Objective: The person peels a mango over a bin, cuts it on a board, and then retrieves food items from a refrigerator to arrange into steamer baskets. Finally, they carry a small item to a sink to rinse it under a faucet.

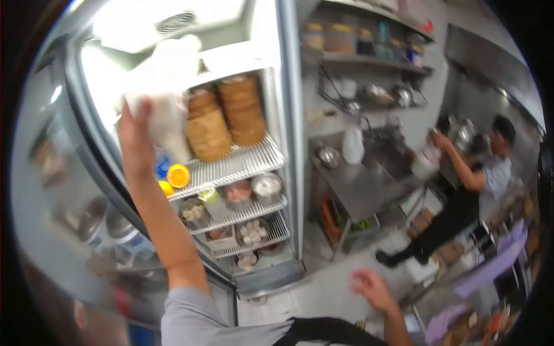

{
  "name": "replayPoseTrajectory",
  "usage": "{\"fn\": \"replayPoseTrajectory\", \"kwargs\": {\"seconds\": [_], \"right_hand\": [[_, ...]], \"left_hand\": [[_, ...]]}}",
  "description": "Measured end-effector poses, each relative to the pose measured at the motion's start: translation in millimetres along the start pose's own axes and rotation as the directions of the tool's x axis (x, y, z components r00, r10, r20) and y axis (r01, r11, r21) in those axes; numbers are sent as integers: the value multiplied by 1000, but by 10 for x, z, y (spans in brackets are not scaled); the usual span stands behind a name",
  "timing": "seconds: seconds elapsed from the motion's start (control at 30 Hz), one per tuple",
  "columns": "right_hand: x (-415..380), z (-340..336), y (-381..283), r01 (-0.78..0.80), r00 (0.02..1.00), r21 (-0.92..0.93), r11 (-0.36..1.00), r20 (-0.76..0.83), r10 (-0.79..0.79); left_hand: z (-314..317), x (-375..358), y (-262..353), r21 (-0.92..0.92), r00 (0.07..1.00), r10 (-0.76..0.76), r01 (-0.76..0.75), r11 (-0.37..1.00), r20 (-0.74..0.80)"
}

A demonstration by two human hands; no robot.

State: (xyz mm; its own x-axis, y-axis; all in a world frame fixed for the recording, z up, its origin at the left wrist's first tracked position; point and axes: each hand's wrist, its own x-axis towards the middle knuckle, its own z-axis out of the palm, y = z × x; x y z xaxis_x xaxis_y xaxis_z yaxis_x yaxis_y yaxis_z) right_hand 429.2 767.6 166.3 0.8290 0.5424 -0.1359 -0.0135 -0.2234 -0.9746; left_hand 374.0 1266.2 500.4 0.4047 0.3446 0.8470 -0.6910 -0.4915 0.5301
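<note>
My left hand is raised into the open, brightly lit fridge, closed at the side of a white plastic bag. Motion blur and glare hide the exact grip and what is in the bag. Beside the bag on the wire shelf stand two tall stacks of round brown pieces, whose kind I cannot make out. A halved orange and a yellow fruit lie below my left hand. My right hand hangs low over the floor, fingers loosely apart, with nothing in it.
Lower shelves carry a container of eggs and several bowls. The fridge door stands open at left. A person at right holds a whitish container near the sink. A white jug stands on the steel counter.
</note>
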Motion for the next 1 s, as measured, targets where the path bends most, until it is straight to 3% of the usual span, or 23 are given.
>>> {"fn": "replayPoseTrajectory", "kwargs": {"seconds": [0.03, 0.07, 0.1, 0.13, 0.17, 0.23, 0.27, 0.37, 0.43, 0.47, 0.53, 0.57, 0.6, 0.63, 0.7, 0.77, 0.83, 0.87, 0.9, 0.93, 1.0], "right_hand": [[-17, 56, -334, 91, 994, 143, 986, -79, -80], [-29, 99, -535, 328, 942, 182, 927, -135, -307], [-147, 72, -853, 426, 902, 147, 893, -141, -408], [-221, 65, -984, 472, 869, 123, 873, -230, -438], [-278, 34, -1007, 502, 839, 98, 859, -297, -457], [-405, -61, -874, 505, 747, -69, 860, -464, -476], [-517, -143, -740, 388, 737, -182, 904, -528, -422], [-927, -384, -61, 176, 675, -246, 953, -674, -299], [-1266, -585, 462, 222, 670, 130, 966, -741, -54], [-1480, -690, 593, 208, 643, 138, 968, -765, -29], [-1954, -800, 792, 423, 579, 454, 784, -801, 152], [-2156, -846, 923, 423, 546, 452, 785, -819, 177], [-2367, -916, 1065, 537, 559, 495, 683, -815, 152], [-2602, -982, 1200, 638, 563, 519, 569, -818, 116], [-3041, -1120, 1437, 652, 509, 470, 595, -853, 116], [-3425, -1303, 1711, 626, 400, 425, 654, -895, 199], [-3884, -1592, 2101, 595, 364, 381, 707, -913, 185], [-4126, -1770, 2260, 439, 324, 316, 841, -929, 180], [-4337, -1951, 2375, 259, 290, 249, 933, -942, 171], [-4497, -2137, 2367, 305, 275, 214, 928, -953, 129], [-4657, -2515, 2229, 254, 202, 167, 953, -972, 117]], "left_hand": [[312, -486, -323, -86, 998, -56, 53, 995, -40], [928, -1073, -276, -240, 980, -198, 188, 952, -17], [1351, -1555, -245, -254, 909, -351, 403, 879, 224], [1739, -1978, -392, -15, 881, -347, 371, 929, 322], [2186, -2355, -321, -292, 728, -410, 627, 722, 550], [2780, -3030, -306, -350, 463, -430, 881, 319, 775], [3021, -3314, -252, -304, 394, -431, 915, 264, 812], [3495, -4039, -210, -176, 226, -372, 971, 164, 900], [3722, -4351, -124, 86, -145, -289, 975, -205, 946], [3885, -4565, -217, 144, -138, 41, 930, -338, 990], [4095, -4787, 11, 274, -225, 162, 860, -431, 961], [4205, -4919, 139, 363, -269, 252, 786, -500, 930], [4333, -5091, 259, 412, -343, 227, 748, -521, 911], [4475, -5324, 333, 448, -360, 267, 729, -518, 894], [4787, -5752, 498, 432, -394, 207, 881, -193, 896], [5091, -6018, 756, 460, -408, 234, 851, -253, 883], [5475, -6233, 1106, 295, -293, 48, 954, -55, 955], [5723, -6318, 1241, 287, -290, 55, 956, 55, 955], [5975, -6380, 1420, 138, -168, 83, 948, 287, 982], [6221, -6409, 1590, -21, -55, 136, 866, 499, 989], [6624, -6465, 1919, -215, 58, 237, 664, 717, 970]]}}
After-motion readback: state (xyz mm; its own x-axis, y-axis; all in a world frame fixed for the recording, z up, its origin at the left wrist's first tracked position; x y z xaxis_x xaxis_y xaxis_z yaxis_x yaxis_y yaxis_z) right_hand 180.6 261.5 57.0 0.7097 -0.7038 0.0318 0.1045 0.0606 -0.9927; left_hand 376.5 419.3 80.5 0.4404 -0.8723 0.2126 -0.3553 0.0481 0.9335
